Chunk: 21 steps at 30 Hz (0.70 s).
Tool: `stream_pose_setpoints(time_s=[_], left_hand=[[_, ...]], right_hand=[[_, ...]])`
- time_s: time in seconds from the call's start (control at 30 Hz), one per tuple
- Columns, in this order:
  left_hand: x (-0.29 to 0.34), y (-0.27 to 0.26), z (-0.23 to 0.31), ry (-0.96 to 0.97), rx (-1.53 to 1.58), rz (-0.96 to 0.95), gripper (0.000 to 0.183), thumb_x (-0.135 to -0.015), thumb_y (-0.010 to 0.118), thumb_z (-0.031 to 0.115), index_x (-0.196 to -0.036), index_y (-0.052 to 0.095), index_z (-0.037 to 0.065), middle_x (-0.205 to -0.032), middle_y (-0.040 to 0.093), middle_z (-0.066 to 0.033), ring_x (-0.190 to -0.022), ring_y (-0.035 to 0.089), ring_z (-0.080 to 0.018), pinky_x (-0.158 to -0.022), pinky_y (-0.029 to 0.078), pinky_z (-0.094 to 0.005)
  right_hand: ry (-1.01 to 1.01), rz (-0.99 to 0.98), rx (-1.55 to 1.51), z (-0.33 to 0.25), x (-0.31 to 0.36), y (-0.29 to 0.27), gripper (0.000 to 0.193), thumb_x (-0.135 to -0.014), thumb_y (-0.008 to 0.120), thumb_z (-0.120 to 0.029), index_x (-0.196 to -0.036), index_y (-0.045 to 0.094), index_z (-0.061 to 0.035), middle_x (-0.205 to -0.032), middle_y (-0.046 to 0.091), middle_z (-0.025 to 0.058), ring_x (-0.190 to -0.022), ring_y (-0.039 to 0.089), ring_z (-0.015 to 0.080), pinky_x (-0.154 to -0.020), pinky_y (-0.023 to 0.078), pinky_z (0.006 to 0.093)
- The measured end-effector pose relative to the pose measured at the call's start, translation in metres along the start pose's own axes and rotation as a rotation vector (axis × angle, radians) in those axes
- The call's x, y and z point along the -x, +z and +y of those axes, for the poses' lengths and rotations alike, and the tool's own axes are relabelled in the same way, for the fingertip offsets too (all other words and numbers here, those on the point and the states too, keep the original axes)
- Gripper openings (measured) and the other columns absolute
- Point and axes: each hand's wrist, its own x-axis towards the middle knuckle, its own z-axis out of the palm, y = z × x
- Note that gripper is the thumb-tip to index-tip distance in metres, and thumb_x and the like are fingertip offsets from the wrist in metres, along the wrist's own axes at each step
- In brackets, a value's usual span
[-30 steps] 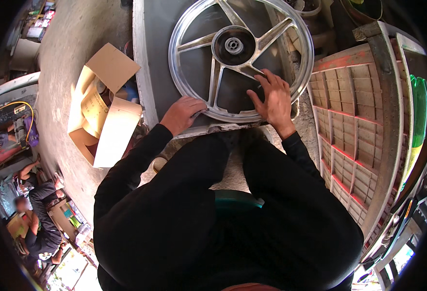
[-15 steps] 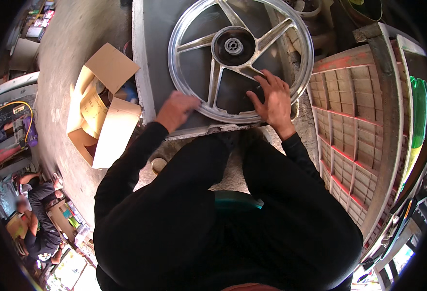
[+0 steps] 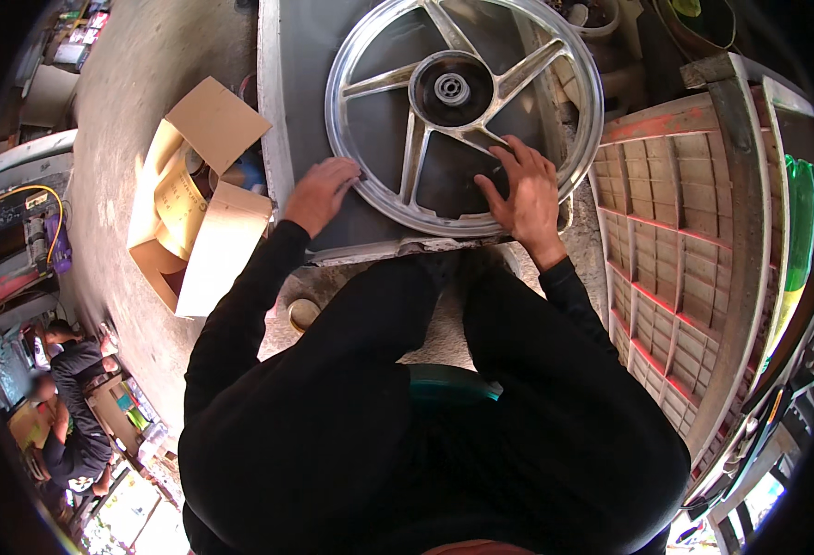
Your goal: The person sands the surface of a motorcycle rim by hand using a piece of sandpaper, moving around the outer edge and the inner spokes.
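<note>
A silver spoked wheel rim [image 3: 413, 157] with a round hub lies flat on a dark-topped table with pale edges [image 3: 275, 111]. At the rim's lower left edge is my left hand [image 3: 319, 196], its fingers bent and close together. What they press or hold, if anything, is hidden. My right hand [image 3: 531, 202] rests across the rim's lower right part. Its fingers are spread toward a spoke, the thumb apart inside the rim. Both hands come from black sleeves.
An opened cardboard box [image 3: 220, 125] stands on the floor to the left. A small round tin [image 3: 302, 314] is near my left leg. On the right leans a wooden lattice panel with red bars [image 3: 670, 217]. People sit at the far lower left [image 3: 79, 407].
My left hand has moved left and slightly up along the rim's edge, and its blur has gone. The right hand keeps its place on the wheel rim. The view has shifted slightly.
</note>
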Motion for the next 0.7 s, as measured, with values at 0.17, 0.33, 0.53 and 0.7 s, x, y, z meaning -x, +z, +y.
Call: stream_pose_setpoints(time_s=[0.17, 0.33, 0.53, 0.7], left_hand=[[0.012, 0.02, 0.008, 0.09, 0.121, -0.026, 0.022, -0.09, 0.07, 0.003, -0.112, 0.068, 0.003, -0.126, 0.069, -0.0153, -0.127, 0.063, -0.0345, -0.112, 0.05, -0.0445], [0.003, 0.012, 0.033, -0.013, 0.094, 0.037, 0.022, -0.09, 0.073, 0.0, -0.112, 0.068, 0.002, -0.125, 0.071, -0.0154, -0.125, 0.065, -0.036, -0.109, 0.054, -0.0434], [0.003, -0.003, 0.007, -0.024, 0.105, 0.069, 0.021, -0.093, 0.07, 0.001, -0.115, 0.071, 0.002, -0.127, 0.071, -0.0149, -0.125, 0.066, -0.0345, -0.108, 0.053, -0.0426], [0.007, 0.002, 0.03, 0.063, 0.182, -0.048, 0.022, -0.095, 0.069, 0.003, -0.116, 0.074, 0.003, -0.132, 0.072, -0.0128, -0.129, 0.066, -0.0313, -0.109, 0.053, -0.042]], right_hand=[[-0.008, 0.0, -0.006, -0.004, -0.003, 0.0, 0.049, -0.085, 0.084, -0.025, -0.127, 0.07, -0.0031, -0.136, 0.064, 0.016, -0.124, 0.061, 0.036, -0.107, 0.044, 0.0491], [-0.011, 0.0, 0.008, -0.001, -0.002, -0.001, 0.049, -0.085, 0.084, -0.025, -0.127, 0.07, -0.0035, -0.136, 0.064, 0.0158, -0.123, 0.061, 0.0357, -0.106, 0.044, 0.049], [-0.01, -0.002, 0.0, -0.002, -0.002, 0.0, 0.049, -0.086, 0.083, -0.026, -0.128, 0.07, -0.0035, -0.137, 0.064, 0.0157, -0.124, 0.061, 0.0358, -0.106, 0.044, 0.0494], [-0.005, -0.012, 0.019, -0.001, -0.002, 0.001, 0.049, -0.087, 0.083, -0.027, -0.128, 0.07, -0.0042, -0.137, 0.064, 0.0157, -0.126, 0.061, 0.0355, -0.107, 0.044, 0.0492]])
